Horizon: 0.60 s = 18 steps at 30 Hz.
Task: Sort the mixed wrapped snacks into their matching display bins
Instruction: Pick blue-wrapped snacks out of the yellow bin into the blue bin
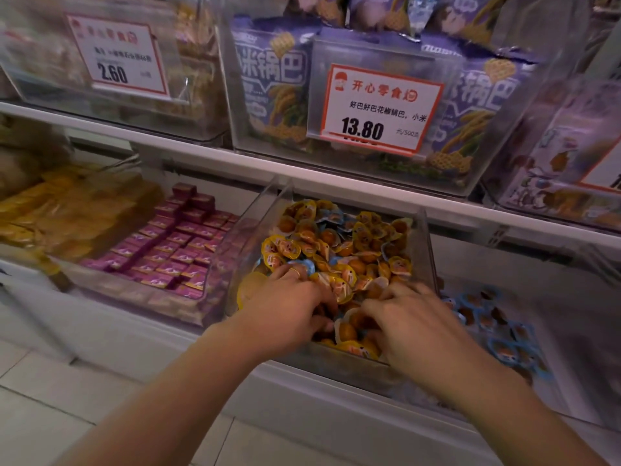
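Both hands dig in the clear middle bin [424, 243], near its front edge. Left hand [289, 307] and right hand [408, 317] curl into mixed yellow- and blue-wrapped snacks [339, 243]; what each holds cannot be told. Pick out only blue-wrapped pieces, for the blue bin [497, 334] at right.

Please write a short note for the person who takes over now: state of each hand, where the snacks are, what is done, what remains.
Left hand: in the middle clear bin, fingers curled into the snack pile; a grip is not clear.
Right hand: same bin, fingers dug in likewise.
Yellow-wrapped snacks fill this bin, with blue-wrapped snacks mixed in.
The bin on the right holds blue-wrapped ones.
Done: cannot tell.
Left: pick the blue ones out and move them right.
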Each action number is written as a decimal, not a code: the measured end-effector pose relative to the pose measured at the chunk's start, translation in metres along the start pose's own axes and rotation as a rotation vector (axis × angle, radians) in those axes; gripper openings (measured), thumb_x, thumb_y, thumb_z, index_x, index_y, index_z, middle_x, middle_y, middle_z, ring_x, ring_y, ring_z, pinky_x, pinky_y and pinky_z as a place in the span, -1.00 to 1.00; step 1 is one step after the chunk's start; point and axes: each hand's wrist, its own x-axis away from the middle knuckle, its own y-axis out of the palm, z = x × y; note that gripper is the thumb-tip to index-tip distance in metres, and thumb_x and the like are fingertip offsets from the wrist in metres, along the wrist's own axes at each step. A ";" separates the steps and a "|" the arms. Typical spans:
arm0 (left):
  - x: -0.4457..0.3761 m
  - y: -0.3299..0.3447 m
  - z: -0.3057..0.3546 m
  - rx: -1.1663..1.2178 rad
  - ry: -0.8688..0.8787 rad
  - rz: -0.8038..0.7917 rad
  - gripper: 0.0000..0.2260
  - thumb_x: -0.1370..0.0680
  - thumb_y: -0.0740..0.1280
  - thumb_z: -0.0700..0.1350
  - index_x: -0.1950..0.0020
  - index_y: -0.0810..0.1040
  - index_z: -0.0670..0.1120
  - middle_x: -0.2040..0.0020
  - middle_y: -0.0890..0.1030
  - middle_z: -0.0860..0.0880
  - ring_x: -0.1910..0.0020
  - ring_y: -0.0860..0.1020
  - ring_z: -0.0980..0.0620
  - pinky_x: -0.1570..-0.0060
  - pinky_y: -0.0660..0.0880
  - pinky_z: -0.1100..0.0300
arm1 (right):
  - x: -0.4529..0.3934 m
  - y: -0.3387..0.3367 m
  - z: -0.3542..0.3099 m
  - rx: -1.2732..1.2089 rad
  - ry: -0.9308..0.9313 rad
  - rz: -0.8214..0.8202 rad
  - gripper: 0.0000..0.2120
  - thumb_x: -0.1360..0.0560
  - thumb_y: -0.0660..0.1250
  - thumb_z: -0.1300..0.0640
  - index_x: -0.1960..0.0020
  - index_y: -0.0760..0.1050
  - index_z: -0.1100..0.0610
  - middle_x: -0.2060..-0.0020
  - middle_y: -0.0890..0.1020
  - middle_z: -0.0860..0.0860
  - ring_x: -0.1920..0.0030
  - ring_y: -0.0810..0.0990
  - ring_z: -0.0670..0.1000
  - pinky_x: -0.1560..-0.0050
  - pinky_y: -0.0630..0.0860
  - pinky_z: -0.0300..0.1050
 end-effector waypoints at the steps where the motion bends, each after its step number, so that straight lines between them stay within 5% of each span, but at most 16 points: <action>1: -0.001 0.001 0.000 -0.006 0.004 0.001 -0.77 -0.53 0.34 0.16 -0.17 0.61 0.21 -0.10 0.62 0.05 -0.29 0.36 0.03 -0.35 0.07 0.21 | -0.001 0.000 -0.001 0.003 0.016 0.002 -0.71 -0.49 0.34 0.06 -0.19 0.52 -0.15 -0.06 0.60 -0.05 -0.22 0.42 0.01 -0.19 0.31 0.01; 6: -0.002 0.005 -0.003 -0.020 0.028 0.101 -0.88 -0.55 0.29 0.00 0.02 0.62 0.12 0.04 0.64 0.09 -0.14 0.46 0.04 -0.30 0.13 0.20 | -0.001 0.000 0.000 -0.179 0.129 0.164 -0.81 -0.48 0.38 0.06 -0.07 0.59 -0.15 0.07 0.58 -0.13 -0.06 0.51 -0.02 0.03 0.32 -0.10; 9: -0.002 0.006 -0.005 0.062 0.026 0.175 -0.91 -0.56 0.29 -0.02 0.05 0.60 0.09 0.07 0.63 0.12 -0.05 0.50 0.06 -0.20 0.22 0.21 | -0.001 0.001 0.006 -0.446 0.241 0.356 -0.82 -0.48 0.45 0.13 -0.04 0.62 -0.09 0.15 0.58 -0.21 0.07 0.55 -0.16 0.06 0.49 -0.23; 12: 0.000 0.003 -0.004 0.289 -0.035 0.236 -0.93 -0.58 0.32 -0.04 0.07 0.58 0.07 0.08 0.61 0.13 0.03 0.53 0.11 -0.05 0.45 0.12 | 0.000 0.001 0.002 -0.593 0.256 0.552 -0.80 -0.49 0.44 0.17 -0.05 0.61 -0.07 0.11 0.56 -0.33 0.02 0.55 -0.30 0.07 0.42 -0.53; 18: -0.003 -0.017 0.002 0.821 -0.231 0.506 -0.89 -0.60 0.33 -0.07 0.09 0.60 0.10 0.17 0.66 0.14 0.18 0.60 0.21 0.22 0.50 0.36 | -0.007 0.003 -0.005 -0.956 0.450 0.600 -0.78 -0.55 0.34 0.22 0.04 0.61 -0.10 0.18 0.68 -0.20 0.16 0.65 -0.23 0.24 0.51 -0.43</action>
